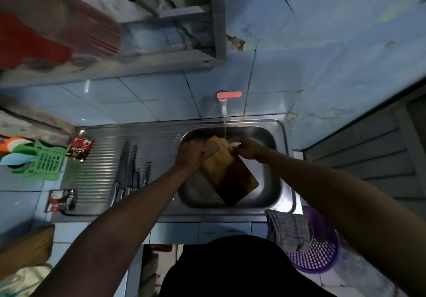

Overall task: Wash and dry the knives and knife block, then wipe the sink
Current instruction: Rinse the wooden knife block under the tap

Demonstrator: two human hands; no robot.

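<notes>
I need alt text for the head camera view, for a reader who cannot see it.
Two hands, left hand and right hand, hold a wooden knife block under running tap water in a steel sink. Several knives lie on the drainboard to the left; a checked cloth hangs at the front edge.

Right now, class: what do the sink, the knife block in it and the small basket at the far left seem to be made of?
Sink: likely stainless steel; grey, shiny, with a ribbed draining board.
Knife block: looks like wood; tan and darker brown faces, matte. It is too dim to see any grain.
Green basket: probably moulded plastic; bright uniform colour and slotted walls.
</notes>
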